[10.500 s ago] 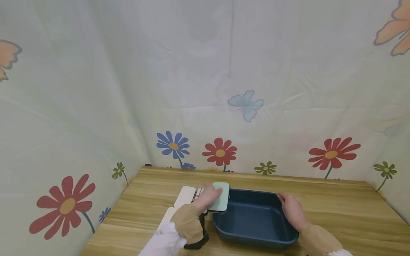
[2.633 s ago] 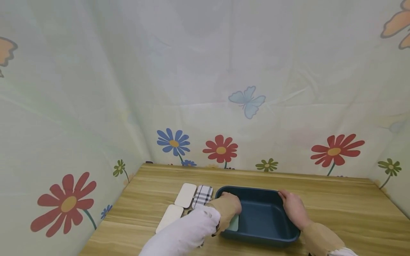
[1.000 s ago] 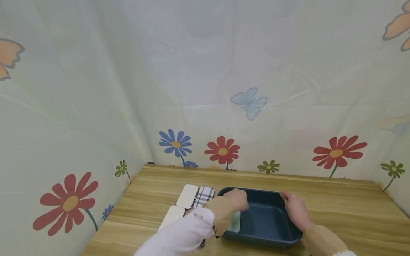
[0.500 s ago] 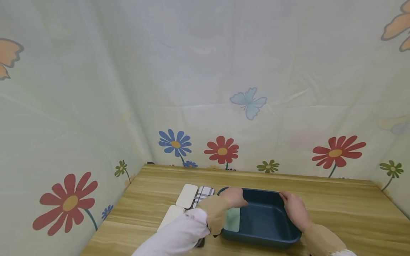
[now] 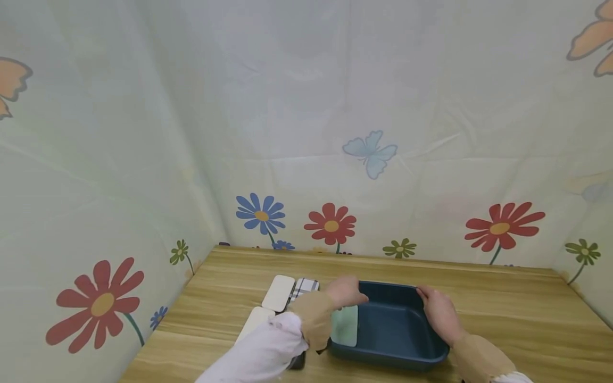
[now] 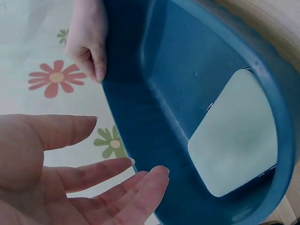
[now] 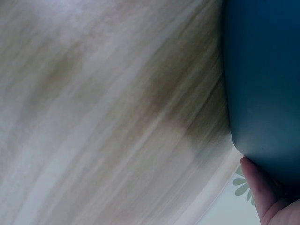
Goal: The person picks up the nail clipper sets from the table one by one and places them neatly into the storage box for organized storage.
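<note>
The wood-grain table bears a dark blue, rounded rectangular bin with smooth, raised walls. At its far right corner, the right hand pinches the rim; that grip looks well placed to check sliding, and is best kept firm without tipping the bin. The left hand hangs over the far left part of the rim, fingers spread apart and holding nothing.

Inside, at the left end, lies a pale mint-green, flat slab with rounded corners, close beside the end wall. A dark line shows under one edge in the left wrist view, and whether the slab sits fully flat cannot be told. Seating it well would likely mean fingertip pressure on its face and a light nudge square to the wall.

Left of the bin, on the table, are two cream, round-cornered slabs, one farther, one nearer, and a black-and-white plaid slab, partly hidden; the left arm should clear these.
</note>
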Demonstrator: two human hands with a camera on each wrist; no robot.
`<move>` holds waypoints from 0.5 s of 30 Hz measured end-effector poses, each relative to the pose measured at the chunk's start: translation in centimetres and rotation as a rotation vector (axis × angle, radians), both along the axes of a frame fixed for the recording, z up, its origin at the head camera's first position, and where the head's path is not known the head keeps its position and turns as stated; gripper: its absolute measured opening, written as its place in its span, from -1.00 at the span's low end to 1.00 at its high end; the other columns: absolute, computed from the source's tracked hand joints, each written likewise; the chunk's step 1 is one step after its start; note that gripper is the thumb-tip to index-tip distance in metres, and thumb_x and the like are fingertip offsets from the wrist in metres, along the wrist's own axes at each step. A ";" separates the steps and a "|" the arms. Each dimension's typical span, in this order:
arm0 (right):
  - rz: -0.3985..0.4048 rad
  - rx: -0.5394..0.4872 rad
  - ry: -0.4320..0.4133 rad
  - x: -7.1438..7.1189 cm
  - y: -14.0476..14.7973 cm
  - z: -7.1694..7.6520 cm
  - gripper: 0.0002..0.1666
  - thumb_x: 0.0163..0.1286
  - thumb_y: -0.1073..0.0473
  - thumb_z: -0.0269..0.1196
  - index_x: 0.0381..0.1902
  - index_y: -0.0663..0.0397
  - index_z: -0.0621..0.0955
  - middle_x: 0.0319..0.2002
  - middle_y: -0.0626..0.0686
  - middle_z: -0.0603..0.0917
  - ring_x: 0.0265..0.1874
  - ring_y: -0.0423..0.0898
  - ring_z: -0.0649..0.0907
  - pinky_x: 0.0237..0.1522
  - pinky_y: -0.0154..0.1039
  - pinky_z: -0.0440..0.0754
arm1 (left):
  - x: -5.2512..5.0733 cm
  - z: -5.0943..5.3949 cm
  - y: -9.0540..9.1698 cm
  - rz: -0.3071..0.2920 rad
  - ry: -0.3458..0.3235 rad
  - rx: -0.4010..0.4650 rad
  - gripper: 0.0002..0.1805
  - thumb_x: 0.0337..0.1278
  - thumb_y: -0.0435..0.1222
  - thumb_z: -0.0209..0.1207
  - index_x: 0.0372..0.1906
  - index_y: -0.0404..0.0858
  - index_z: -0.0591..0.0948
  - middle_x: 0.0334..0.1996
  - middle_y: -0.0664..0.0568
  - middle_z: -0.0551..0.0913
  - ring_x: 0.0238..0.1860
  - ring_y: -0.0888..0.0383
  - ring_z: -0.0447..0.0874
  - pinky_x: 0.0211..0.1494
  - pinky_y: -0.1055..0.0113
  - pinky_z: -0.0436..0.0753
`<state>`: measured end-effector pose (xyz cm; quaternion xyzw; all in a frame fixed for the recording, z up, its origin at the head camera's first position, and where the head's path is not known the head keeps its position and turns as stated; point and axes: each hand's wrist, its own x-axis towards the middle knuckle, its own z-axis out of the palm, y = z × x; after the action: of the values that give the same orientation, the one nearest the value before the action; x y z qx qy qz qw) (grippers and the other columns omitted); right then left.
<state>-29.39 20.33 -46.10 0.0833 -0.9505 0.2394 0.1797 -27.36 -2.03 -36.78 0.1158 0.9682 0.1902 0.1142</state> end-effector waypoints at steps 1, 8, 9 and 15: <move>0.001 0.000 0.005 0.0 0.0 0.0 -0.81 0.26 0.34 0.04 -0.36 0.34 0.58 -0.50 0.23 0.63 -0.50 0.08 0.61 -0.42 -0.01 0.50 | 0.0 0.1 -0.1 0.002 -0.003 0.011 -0.73 -0.01 -0.13 0.17 -0.57 -0.26 0.51 -0.69 0.05 0.46 -0.60 0.08 0.57 -0.68 0.39 0.44; 0.010 -0.002 0.031 0.0 0.0 -0.2 -0.82 0.25 0.34 0.05 -0.37 0.33 0.59 -0.53 0.21 0.63 -0.52 0.06 0.60 -0.43 -0.02 0.50 | -0.3 0.4 -0.9 0.012 -0.003 0.097 -0.68 0.01 -0.19 0.17 -0.69 -0.30 0.49 -0.82 0.10 0.28 -0.72 0.14 0.41 -0.70 0.41 0.44; 0.010 -0.002 0.030 0.0 0.0 -0.2 -0.82 0.25 0.34 0.05 -0.37 0.33 0.58 -0.53 0.21 0.63 -0.52 0.06 0.60 -0.43 -0.02 0.50 | -0.3 0.4 -1.1 0.016 -0.008 0.110 -0.69 0.01 -0.19 0.16 -0.68 -0.30 0.49 -0.81 0.10 0.28 -0.73 0.15 0.39 -0.70 0.41 0.44; 0.005 0.000 0.010 -0.1 0.0 -0.1 -0.80 0.26 0.33 0.04 -0.33 0.36 0.58 -0.49 0.23 0.64 -0.49 0.07 0.61 -0.40 -0.01 0.51 | -0.8 0.4 -2.2 0.039 -0.032 0.161 -0.74 0.02 -0.18 0.16 -0.55 -0.31 0.52 -0.73 0.07 0.35 -0.72 0.18 0.34 -0.61 0.37 0.53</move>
<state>-29.52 20.35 -46.24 0.0869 -0.9494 0.2393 0.1839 -28.18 -4.21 -36.34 0.1029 0.9499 0.2713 0.1164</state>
